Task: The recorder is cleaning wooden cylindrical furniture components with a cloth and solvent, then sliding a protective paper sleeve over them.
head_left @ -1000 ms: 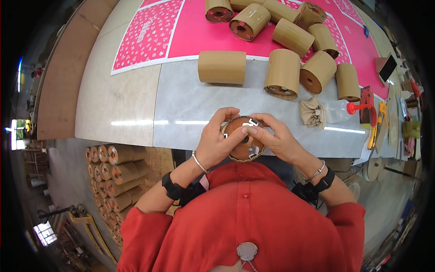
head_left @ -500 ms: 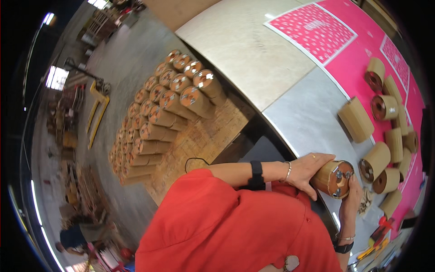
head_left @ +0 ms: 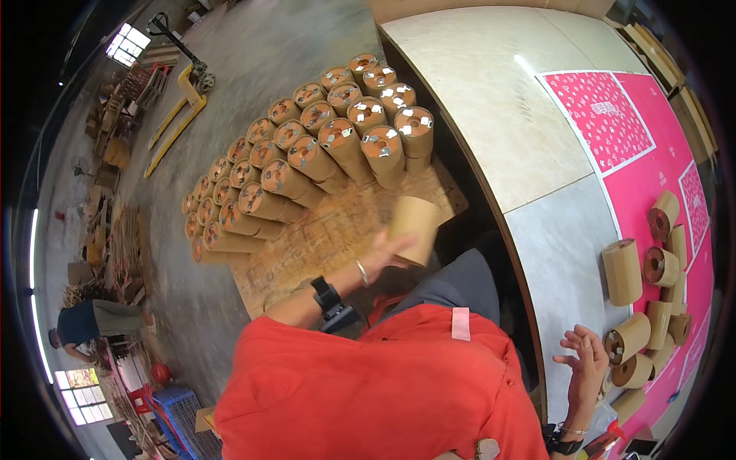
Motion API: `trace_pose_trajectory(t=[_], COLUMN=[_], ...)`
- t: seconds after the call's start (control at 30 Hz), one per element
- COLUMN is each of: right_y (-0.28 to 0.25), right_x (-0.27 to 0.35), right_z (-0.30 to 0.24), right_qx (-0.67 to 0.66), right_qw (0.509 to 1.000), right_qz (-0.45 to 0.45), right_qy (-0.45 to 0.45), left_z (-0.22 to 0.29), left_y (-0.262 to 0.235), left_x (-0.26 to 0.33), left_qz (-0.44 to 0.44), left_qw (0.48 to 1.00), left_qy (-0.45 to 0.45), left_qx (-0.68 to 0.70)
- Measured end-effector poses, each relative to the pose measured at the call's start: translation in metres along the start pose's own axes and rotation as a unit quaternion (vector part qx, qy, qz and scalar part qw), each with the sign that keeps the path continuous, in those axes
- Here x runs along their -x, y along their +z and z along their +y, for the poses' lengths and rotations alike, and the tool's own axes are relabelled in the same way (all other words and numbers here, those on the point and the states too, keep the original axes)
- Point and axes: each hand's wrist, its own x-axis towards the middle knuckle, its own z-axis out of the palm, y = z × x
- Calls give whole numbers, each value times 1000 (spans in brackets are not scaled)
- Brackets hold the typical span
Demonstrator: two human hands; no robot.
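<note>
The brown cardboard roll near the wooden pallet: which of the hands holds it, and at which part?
The left hand holds the brown cardboard roll by its lower side wall, above the wooden pallet. The right hand is open and holds nothing.

Bright daylight, heavy fisheye bending, dark rim

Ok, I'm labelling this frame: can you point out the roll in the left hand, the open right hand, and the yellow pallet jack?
cardboard roll (head_left: 414, 228), head view, its side wall.
right hand (head_left: 586, 364), head view, palm.
pallet jack (head_left: 178, 123), head view, yellow fork.
</note>
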Motion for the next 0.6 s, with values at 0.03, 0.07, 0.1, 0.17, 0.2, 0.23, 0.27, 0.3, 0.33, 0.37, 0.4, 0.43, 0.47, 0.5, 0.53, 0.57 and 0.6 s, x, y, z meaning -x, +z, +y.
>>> trace_pose_trajectory(t=[0.03,0.07,0.1,0.17,0.2,0.23,0.27,0.3,0.33,0.37,0.4,0.43,0.47,0.5,0.53,0.57,0.6], right_y=[2,2,1,0,0,0,-2,-5,-8,-13,-16,-18,-19,-21,-22,-22,-21], right_x=[3,4,6,9,12,14,19,22,25,30,34,36,40,44,49,53,55], right_z=[1,3,5,8,9,9,11,14,17,19,22,25,27,30,33,36,37], right_qx=[4,5,5,5,7,10,12,17,22,24,22,19,19,12,4,1,11], right_qw=[1000,1000,1000,999,998,998,997,996,995,994,993,992,991,990,989,987,986], right_qz=[13,14,22,37,48,59,64,79,93,96,106,116,121,126,134,152,153], right_qy=[4,5,13,23,27,32,34,36,38,39,47,55,56,58,59,58,64], left_z=[-6,-11,-14,-7,-3,-1,-5,1,7,8,10,9,9,9,10,5,-3], left_y=[-26,-50,-70,-95,-103,-116,-128,-127,-126,-135,-150,-162,-161,-157,-152,-149,-138], left_x=[-11,-25,-39,-61,-68,-80,-95,-102,-108,-115,-120,-124,-127,-130,-134,-136,-136], left_qz=[-7,6,22,68,99,96,140,194,248,245,220,195,191,217,240,196,191], left_qw=[999,996,992,983,980,982,978,967,954,954,960,963,964,966,966,979,980], left_qy=[-39,-84,-123,-165,-166,-156,-154,-158,-161,-163,-141,-117,-120,-95,-69,-36,-9], left_qx=[14,18,24,34,41,50,32,44,57,57,101,145,143,107,70,49,61])
